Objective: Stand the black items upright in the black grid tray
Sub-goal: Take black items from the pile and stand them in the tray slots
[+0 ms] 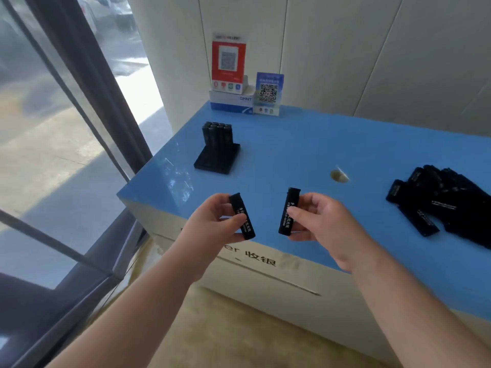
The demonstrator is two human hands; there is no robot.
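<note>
Both hands hover over the near edge of the counter, the left hand pinching one black item and the right hand another, both tilted. Such light fingertip grips could let either slip before reaching the black grid tray, far left. A crooked entry might jostle the upright items there; the loose pile lies far right.

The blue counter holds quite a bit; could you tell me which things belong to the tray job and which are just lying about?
Job: black grid tray; upright items; loose pile; item in left hand; item in right hand.
Lying about: red QR sign; blue QR sign; white box.
</note>
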